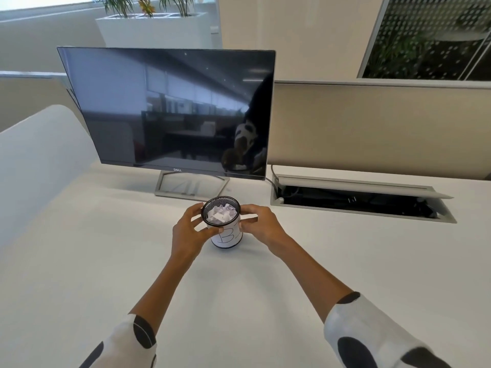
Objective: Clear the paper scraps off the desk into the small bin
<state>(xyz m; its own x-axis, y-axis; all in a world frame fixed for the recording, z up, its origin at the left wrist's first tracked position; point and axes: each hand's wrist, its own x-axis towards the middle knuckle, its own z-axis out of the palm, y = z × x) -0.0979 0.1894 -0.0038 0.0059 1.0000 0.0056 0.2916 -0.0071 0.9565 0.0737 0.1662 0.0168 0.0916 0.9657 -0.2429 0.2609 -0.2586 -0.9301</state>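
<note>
The small bin (225,227) stood upright on the white desk (93,261), just in front of the monitor's stand (191,185), and both hands were on it at once. It was a black mesh cup with a white paper label wrapped round its side, a hand-drawn "B" showing on the front (the rest of the lettering was hidden by fingers). The left hand (188,229) came at it from the left, fingers spread and curled loosely round the wall, thumb laid across the front of the label just under the rim; it was half open, cupping rather than clamping. The right hand (259,221) pressed in from the other side, fingers folded flatter against the bin's right wall near the top, thumb along the side. So the bin sat squarely between the two palms, touched on both flanks, base on the desk as far as I could tell. Inside it lay the paper scraps (221,214), a pale crumpled heap that filled it up near the rim. Both forearms reached straight out from white sleeves with big black spots (372,333). Behind, the dark monitor (164,110) was off, its glass giving back a dim reflection of the room. To the right, well apart from the hands, a cable tray (353,200) set into the desk stood with its lid tilted up, black cables inside.
</note>
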